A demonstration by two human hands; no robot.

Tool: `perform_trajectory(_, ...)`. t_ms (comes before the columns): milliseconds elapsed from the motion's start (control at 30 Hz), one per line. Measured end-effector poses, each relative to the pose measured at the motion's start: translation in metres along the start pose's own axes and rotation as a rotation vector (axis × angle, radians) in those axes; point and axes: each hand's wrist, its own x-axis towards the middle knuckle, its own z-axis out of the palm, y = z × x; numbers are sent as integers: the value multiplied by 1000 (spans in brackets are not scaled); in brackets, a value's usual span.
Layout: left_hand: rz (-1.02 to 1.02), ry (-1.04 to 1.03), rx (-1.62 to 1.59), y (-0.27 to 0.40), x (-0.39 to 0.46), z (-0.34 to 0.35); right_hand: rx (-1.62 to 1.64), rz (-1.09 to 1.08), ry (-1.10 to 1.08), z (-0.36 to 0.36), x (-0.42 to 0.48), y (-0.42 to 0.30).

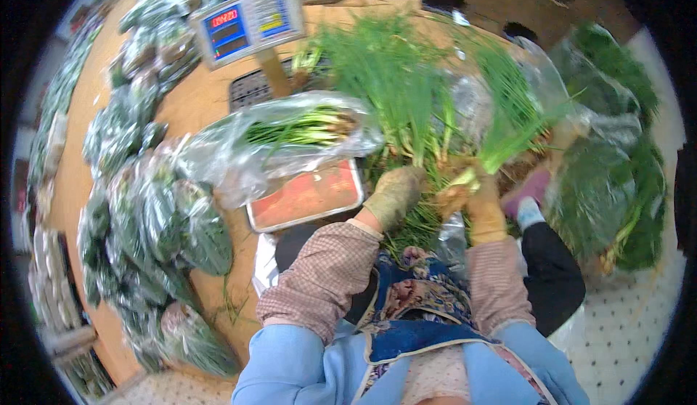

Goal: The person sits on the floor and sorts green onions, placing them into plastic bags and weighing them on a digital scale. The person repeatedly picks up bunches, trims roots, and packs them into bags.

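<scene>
In a yellowish work glove, my right hand (484, 203) is closed around a small bunch of green onions (502, 141). The pale root ends point left and the leaves spread up and to the right. My left hand (396, 193), in a worn, dirty glove, reaches the root ends of a large heap of green onions (392, 78). Its fingertips are blurred, so its grip is unclear. Below and between the hands lie loose green trimmings (411, 230). To the left, a clear plastic bag (228, 157) holding bundled green onions (305, 127) rests partly over a red-surfaced tray (310, 195) with a pale rim.
A digital scale display (248, 23) stands on a post behind the bag. Many bagged green vegetables (158, 214) line the left of the tan floor covering (209, 296). Large plastic bags of greens (593, 198) lie at right, beyond my purple-covered foot (527, 193).
</scene>
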Motion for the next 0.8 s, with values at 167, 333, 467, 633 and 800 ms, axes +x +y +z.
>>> perform_trajectory(167, -348, 179, 283, -11, -52, -126, -326, -17, 27, 46, 27, -21)
perform_trajectory(333, -374, 579, 1016, -90, -93, -192, -808, -337, -699, 179, -16, 15)
perform_trajectory(467, -271, 579, 913, -82, -152, -240, -1224, -1040, -1234, 240, 10, 91)
perform_trajectory(633, -44, 631, 762, -19, -207, -274, -1706, -786, -743, 201, 157, 151)
perform_trajectory(800, -377, 753, 1521, 11, -218, -308, -1735, -799, -452, 207, 182, 140)
